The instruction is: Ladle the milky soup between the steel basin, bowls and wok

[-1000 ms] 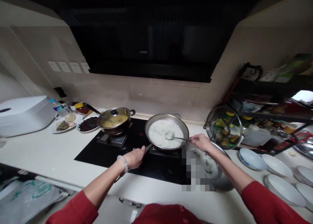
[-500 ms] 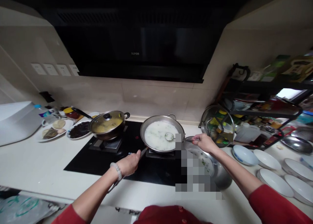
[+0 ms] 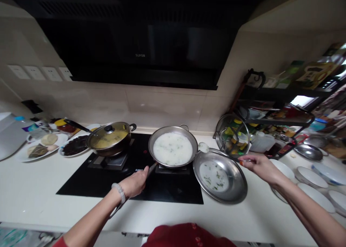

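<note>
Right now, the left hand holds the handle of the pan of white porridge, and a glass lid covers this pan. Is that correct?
Not quite. The left hand does hold the handle of the pan of white porridge, but the head view shows this pan uncovered. The glass lid covers the other pot, to its left.

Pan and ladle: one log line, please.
left hand: grips pan handle | right hand: holds filled ladle at steel bowl rim | pan: on stove, white porridge

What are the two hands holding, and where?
The left hand grips the pan by its long handle. The right hand pinches the ladle at the end of its handle.
</note>
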A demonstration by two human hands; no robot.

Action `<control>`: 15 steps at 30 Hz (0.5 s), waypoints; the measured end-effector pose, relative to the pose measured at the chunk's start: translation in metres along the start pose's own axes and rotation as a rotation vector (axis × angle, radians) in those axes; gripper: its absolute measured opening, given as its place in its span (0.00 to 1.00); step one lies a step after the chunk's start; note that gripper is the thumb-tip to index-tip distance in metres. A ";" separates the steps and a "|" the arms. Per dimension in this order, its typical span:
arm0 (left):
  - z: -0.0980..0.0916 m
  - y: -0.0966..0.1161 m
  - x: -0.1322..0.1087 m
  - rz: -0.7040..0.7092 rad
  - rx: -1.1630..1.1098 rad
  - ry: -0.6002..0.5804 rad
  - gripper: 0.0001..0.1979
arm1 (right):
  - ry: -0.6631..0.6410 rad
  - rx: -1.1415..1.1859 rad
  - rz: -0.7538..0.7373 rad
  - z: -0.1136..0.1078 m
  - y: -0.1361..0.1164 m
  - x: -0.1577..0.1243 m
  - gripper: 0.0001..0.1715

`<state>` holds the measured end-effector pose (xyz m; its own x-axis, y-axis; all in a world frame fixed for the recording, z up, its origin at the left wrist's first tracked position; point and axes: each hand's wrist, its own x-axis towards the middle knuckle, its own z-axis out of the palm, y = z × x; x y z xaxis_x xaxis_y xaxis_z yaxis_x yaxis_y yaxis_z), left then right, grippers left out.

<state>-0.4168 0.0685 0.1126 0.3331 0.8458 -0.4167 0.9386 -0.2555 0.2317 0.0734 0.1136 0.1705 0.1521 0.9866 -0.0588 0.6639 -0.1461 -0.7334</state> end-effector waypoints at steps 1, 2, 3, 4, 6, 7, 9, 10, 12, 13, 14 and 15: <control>0.000 0.000 0.000 0.000 0.009 -0.006 0.36 | 0.007 -0.046 -0.001 -0.001 0.012 -0.004 0.16; -0.001 0.000 0.000 0.001 0.017 -0.013 0.36 | 0.013 -0.110 0.004 0.000 0.025 -0.010 0.16; -0.001 0.000 0.000 0.003 0.018 -0.016 0.37 | 0.025 -0.196 0.014 0.005 0.037 -0.016 0.15; -0.002 0.001 -0.001 0.006 0.020 -0.018 0.37 | 0.053 -0.295 0.019 0.011 0.049 -0.023 0.14; -0.003 0.002 -0.001 0.008 0.035 -0.029 0.36 | 0.128 -0.511 0.002 0.029 0.071 -0.041 0.17; -0.004 0.003 -0.002 0.007 0.048 -0.035 0.36 | 0.145 -0.622 -0.019 0.039 0.080 -0.051 0.19; -0.005 0.004 -0.002 0.002 0.075 -0.045 0.36 | 0.148 -0.812 -0.109 0.056 0.094 -0.071 0.21; -0.005 0.005 -0.002 -0.001 0.085 -0.049 0.35 | 0.146 -0.884 -0.161 0.062 0.100 -0.080 0.23; -0.006 0.006 -0.002 -0.005 0.095 -0.048 0.35 | 0.156 -0.973 -0.241 0.069 0.107 -0.092 0.27; -0.006 0.006 -0.002 -0.006 0.096 -0.047 0.34 | 0.165 -0.987 -0.257 0.070 0.109 -0.095 0.28; -0.007 0.006 -0.002 -0.007 0.096 -0.049 0.34 | 0.181 -0.982 -0.248 0.069 0.109 -0.095 0.28; -0.007 0.006 -0.002 -0.007 0.095 -0.050 0.34 | 0.205 -0.954 -0.214 0.066 0.109 -0.094 0.27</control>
<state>-0.4127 0.0683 0.1209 0.3281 0.8241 -0.4618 0.9445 -0.2948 0.1449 0.0831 0.0101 0.0509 0.0244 0.9806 0.1947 0.9885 -0.0527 0.1416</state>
